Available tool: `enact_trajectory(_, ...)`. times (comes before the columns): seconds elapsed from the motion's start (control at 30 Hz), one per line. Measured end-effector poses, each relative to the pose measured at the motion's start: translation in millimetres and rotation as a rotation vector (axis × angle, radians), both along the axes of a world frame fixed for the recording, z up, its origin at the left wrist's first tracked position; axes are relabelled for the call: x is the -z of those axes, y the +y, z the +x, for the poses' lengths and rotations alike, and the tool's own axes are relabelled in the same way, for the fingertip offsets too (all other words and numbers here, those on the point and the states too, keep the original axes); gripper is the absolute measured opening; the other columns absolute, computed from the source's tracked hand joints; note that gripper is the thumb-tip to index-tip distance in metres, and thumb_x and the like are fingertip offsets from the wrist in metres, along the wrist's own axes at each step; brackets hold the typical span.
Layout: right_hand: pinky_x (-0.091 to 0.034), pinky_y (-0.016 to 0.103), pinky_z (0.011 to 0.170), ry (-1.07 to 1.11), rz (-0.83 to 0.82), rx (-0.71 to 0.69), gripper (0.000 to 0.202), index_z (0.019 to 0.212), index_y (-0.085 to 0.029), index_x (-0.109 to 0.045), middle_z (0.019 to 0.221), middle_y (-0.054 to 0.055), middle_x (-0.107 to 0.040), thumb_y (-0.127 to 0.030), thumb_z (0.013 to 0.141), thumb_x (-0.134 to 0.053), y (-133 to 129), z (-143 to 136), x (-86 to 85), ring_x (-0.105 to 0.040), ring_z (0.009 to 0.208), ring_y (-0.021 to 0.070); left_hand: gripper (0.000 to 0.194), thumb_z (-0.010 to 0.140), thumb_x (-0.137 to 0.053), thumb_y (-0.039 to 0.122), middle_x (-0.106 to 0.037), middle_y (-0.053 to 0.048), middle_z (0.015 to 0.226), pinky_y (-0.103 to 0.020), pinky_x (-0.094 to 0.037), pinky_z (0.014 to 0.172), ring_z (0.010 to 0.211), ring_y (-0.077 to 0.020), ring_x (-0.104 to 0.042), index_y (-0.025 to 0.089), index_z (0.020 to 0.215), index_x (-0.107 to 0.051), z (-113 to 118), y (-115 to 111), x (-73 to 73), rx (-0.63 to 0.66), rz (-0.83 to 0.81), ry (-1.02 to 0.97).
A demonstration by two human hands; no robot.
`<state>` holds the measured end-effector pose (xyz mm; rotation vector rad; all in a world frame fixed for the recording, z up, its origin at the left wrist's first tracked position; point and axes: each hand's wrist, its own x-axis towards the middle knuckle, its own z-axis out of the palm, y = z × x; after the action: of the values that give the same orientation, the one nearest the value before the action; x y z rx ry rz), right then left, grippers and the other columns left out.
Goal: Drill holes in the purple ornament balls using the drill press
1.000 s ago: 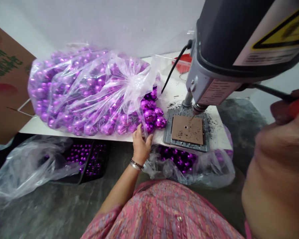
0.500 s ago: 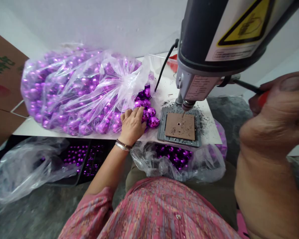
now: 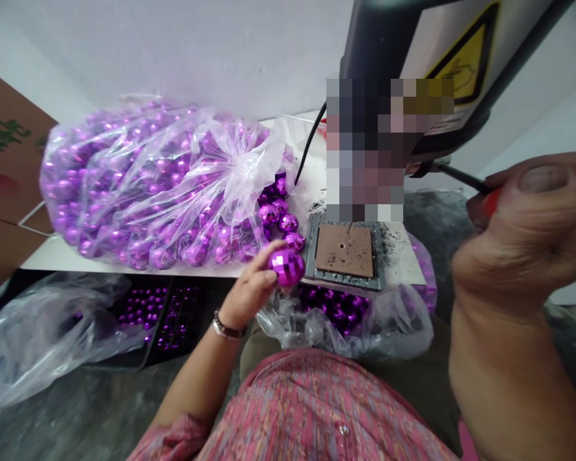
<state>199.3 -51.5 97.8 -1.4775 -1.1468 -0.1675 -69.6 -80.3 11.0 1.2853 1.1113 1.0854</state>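
Note:
My left hand [image 3: 250, 287] holds a shiny purple faceted ball [image 3: 287, 266] between thumb and fingers, just over the table's front edge. Several loose purple balls [image 3: 288, 222] lie behind it at the mouth of a clear plastic bag [image 3: 163, 186] full of such balls. To the right stands a drill press [image 3: 413, 64], its lower part blurred by pixels. Under its bit lies a brown square plate [image 3: 344, 250] with a small hole, on a grey metal base [image 3: 312, 256]. My right hand [image 3: 532, 218] is closed round the red-tipped lever [image 3: 490, 203] of the press.
Dark shavings are scattered on the white table [image 3: 408, 256] around the base. A cardboard box [image 3: 14, 179] stands at the left. Below the table edge are an open bag of purple balls [image 3: 333, 308] and black trays [image 3: 144, 310] with purple pieces. A black cable [image 3: 308, 142] runs behind.
My left hand has lifted a purple ball off the pile and moved toward me with it. My right hand stays on the lever, with little shift.

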Motion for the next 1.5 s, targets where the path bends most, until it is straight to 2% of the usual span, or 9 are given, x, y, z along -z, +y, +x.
enact_trajectory(0.13, -0.045, 0.032, 0.084, 0.007, -0.004, -0.015, 0.072, 0.090, -0.017, -0.061, 0.082, 0.000, -0.056, -0.080, 0.087, -0.026, -0.4, 0.1, -2.6, -0.055, 0.082, 0.0027, 0.063, 0.072, -0.085, 0.054, -0.072, -0.002, 0.094, -0.024, -0.048, 0.056, 0.068, -0.0180, -0.072, 0.030, 0.119, -0.049, 28.5, -24.6, 35.5, 0.169, -0.463, -0.552)
enact_trajectory(0.33, -0.040, 0.027, 0.076, 0.000, 0.204, -0.175, 0.059, 0.085, -0.014, -0.056, 0.070, -0.004, -0.041, -0.069, 0.095, -0.037, 8.4, 5.7, 3.5, -0.041, 0.067, 0.0000, 0.071, 0.070, -0.094, 0.044, -0.073, 0.000, 0.092, -0.021, -0.054, 0.063, 0.078, -0.0190, -0.078, 0.027, 0.118, -0.045, 40.3, -13.0, 37.5, 0.282, -0.509, -0.649)
enact_trajectory(0.5, -0.037, 0.025, 0.075, 0.013, 0.216, -0.229, 0.051, 0.083, -0.013, -0.054, 0.067, -0.006, -0.037, -0.059, 0.099, -0.040, 9.1, 5.8, 3.4, -0.040, 0.065, -0.0021, 0.068, 0.066, -0.096, 0.040, -0.075, -0.005, 0.099, -0.031, -0.060, 0.084, 0.095, -0.0218, -0.078, 0.021, 0.120, -0.059, 39.8, -7.0, 35.0, 0.370, -0.582, -0.583)
enact_trajectory(0.7, -0.042, 0.023, 0.075, 0.037, 0.223, -0.284, 0.039, 0.078, -0.012, -0.049, 0.076, -0.001, -0.045, -0.045, 0.098, -0.046, 8.8, 7.6, -1.1, -0.046, 0.074, 0.0001, 0.064, 0.064, -0.097, 0.043, -0.072, -0.004, 0.100, -0.025, -0.051, 0.079, 0.086, -0.0128, -0.066, 0.018, 0.117, -0.070, 42.7, 2.8, 29.0, 0.202, -0.357, -0.352)
enact_trajectory(0.87, -0.041, 0.022, 0.075, 0.030, 0.196, -0.279, 0.044, 0.082, -0.013, -0.053, 0.079, -0.002, -0.047, -0.052, 0.099, -0.042, 6.7, 6.9, -0.1, -0.046, 0.075, -0.0007, 0.067, 0.064, -0.095, 0.031, -0.070, -0.003, 0.107, -0.024, -0.052, 0.070, 0.080, -0.0116, -0.065, 0.022, 0.123, -0.064, 44.3, 34.9, 6.2, 0.182, -0.382, -0.280)
enact_trajectory(0.97, -0.037, 0.020, 0.073, 0.007, 0.193, -0.263, 0.046, 0.088, -0.012, -0.056, 0.081, -0.003, -0.048, -0.053, 0.101, -0.039, 5.9, 7.4, 2.1, -0.045, 0.075, -0.0031, 0.053, 0.071, -0.089, 0.035, -0.071, -0.004, 0.103, -0.022, -0.050, 0.063, 0.079, -0.0132, -0.069, 0.019, 0.116, -0.065, 52.1, 59.1, -0.8, 0.153, -0.398, -0.184)
enact_trajectory(1.13, -0.039, 0.013, 0.070, -0.051, 0.224, -0.310, 0.043, 0.089, -0.011, -0.055, 0.082, -0.003, -0.050, -0.048, 0.104, -0.038, 8.4, 9.0, 3.7, -0.045, 0.073, -0.0056, 0.033, 0.084, -0.078, 0.040, -0.070, -0.003, 0.095, -0.017, -0.038, 0.050, 0.064, -0.0071, -0.064, 0.016, 0.105, -0.067, 65.7, 84.7, 1.2, 0.102, -0.354, 0.001)
enact_trajectory(1.37, -0.040, 0.006, 0.072, -0.068, 0.221, -0.338, 0.038, 0.088, -0.012, -0.050, 0.080, -0.005, -0.048, -0.044, 0.105, -0.038, 3.6, 5.4, -3.4, -0.043, 0.072, -0.0085, 0.039, 0.081, -0.076, 0.041, -0.065, 0.003, 0.081, -0.020, -0.041, 0.055, 0.056, -0.0062, -0.051, 0.017, 0.112, -0.070, 72.5, 92.4, 7.9, 0.155, -0.166, 0.252)
enact_trajectory(1.5, -0.042, 0.006, 0.078, -0.078, 0.177, -0.331, 0.039, 0.090, -0.013, -0.052, 0.084, -0.004, -0.047, -0.045, 0.104, -0.035, 1.2, 5.2, -5.6, -0.046, 0.078, -0.0086, 0.044, 0.076, -0.080, 0.042, -0.068, 0.002, 0.084, -0.021, -0.044, 0.059, 0.063, -0.0091, -0.054, 0.016, 0.111, -0.071, 78.3, 95.3, 12.8, 0.132, -0.067, 0.344)
